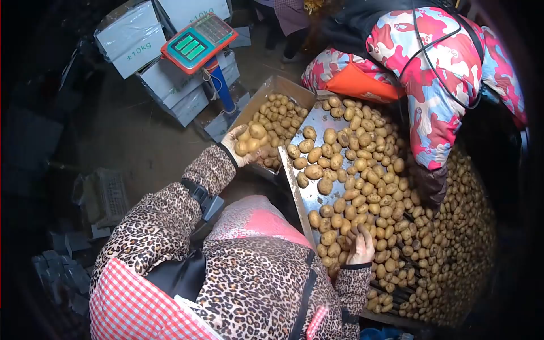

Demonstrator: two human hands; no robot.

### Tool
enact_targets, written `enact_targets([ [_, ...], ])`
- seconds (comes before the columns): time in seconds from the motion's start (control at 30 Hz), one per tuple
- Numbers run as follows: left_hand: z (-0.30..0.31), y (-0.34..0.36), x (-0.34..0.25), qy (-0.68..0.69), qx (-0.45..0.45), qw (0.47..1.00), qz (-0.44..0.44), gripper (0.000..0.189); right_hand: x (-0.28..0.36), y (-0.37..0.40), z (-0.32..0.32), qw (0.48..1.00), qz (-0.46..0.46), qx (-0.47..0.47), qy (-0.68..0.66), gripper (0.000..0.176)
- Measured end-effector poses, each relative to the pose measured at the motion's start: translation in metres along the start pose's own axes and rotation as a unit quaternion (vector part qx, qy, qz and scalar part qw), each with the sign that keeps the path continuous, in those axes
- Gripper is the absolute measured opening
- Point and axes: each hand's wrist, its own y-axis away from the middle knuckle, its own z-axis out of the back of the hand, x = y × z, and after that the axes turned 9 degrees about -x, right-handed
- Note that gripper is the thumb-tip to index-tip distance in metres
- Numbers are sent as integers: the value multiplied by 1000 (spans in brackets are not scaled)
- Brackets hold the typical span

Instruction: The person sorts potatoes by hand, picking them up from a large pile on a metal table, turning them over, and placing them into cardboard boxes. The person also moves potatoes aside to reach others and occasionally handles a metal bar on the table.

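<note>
My left hand (233, 146) is at the near left edge of a cardboard box (298, 90), its fingers curled around several potatoes (253, 139). More potatoes fill much of that box. On the right, my right hand (361, 246) rests among loose potatoes (371, 192) on a metal sorting table (313, 198). Its fingers are stretched up and slightly apart, and I see no potato held in them. The palm side is partly hidden.
A co-worker in a pink camouflage-patterned garment (439, 73) bends over the far side of the heap. A digital scale (198, 42) on a blue post stands beyond the box, beside stacked white cartons (130, 42). Another person's legs show at the back. A plastic crate (113, 195) lies left.
</note>
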Motion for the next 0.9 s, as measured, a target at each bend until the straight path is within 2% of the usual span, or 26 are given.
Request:
enact_targets([
  [0.03, 9, -14, -14, -38, 22, 999, 22, 48, -7, 6, 9, 1000, -14, -13, -25, 55],
  [0.1, 6, -31, -29, -174, -165, 970, -29, 37, -22, 13, 23, 999, -25, -28, -32, 56],
  [0.17, 30, -63, -54, -204, -227, 952, 2, 31, -18, 24, 22, 997, -40, -55, -21, 57],
  [0.23, 52, -86, -74, -249, -234, 936, -89, 26, -17, 33, 33, 998, -30, -55, -16, 57],
  [0.3, 12, -54, -61, -216, -212, 945, -124, 20, -9, 46, 43, 997, -24, -69, -15, 57],
  [0.37, -23, -29, -43, -248, -154, 951, -98, 25, -14, 60, 62, 990, -15, -141, 11, 57],
  [0.43, -47, -24, -3, -368, -98, 922, -68, 31, -31, 70, 97, 983, -29, -179, 11, 55],
  [0.47, -59, -24, 24, -404, -26, 914, -3, 36, -41, 72, 116, 986, -36, -162, -14, 53],
  [0.5, -68, -22, 53, -436, 52, 896, 67, 42, -56, 64, 128, 991, -40, -104, -73, 52],
  [0.57, -84, -6, 123, -464, 155, 861, 138, 51, -72, 74, 161, 982, -25, -29, -185, 49],
  [0.6, -79, -11, 148, -484, 230, 829, 160, 56, -52, 89, 127, 971, -3, -120, -207, 45],
  [0.63, -82, -16, 167, -541, 325, 761, 151, 58, -72, 96, 134, 963, 106, -223, 106, 41],
  [0.67, -83, -6, 185, -564, 321, 748, 138, 58, -41, 111, 114, 924, 100, -278, 243, 42],
  [0.7, -69, -15, 190, -589, 385, 700, 127, 51, -14, 124, 97, 868, 79, -314, 376, 42],
  [0.73, -69, -1, 192, -657, 337, 660, 136, 42, -9, 140, 98, 836, 75, -344, 421, 49],
  [0.77, -71, 3, 196, -690, 298, 643, 147, 35, -6, 152, 106, 805, 73, -364, 463, 57],
  [0.83, -74, 20, 202, -710, 208, 653, 161, 28, -31, 172, 130, 744, -12, -366, 559, 72],
  [0.87, -68, 15, 202, -712, 193, 654, 166, 28, -36, 177, 137, 697, -56, -364, 615, 82],
  [0.9, -65, 10, 201, -714, 178, 655, 170, 28, -39, 177, 143, 672, -113, -346, 645, 92],
])
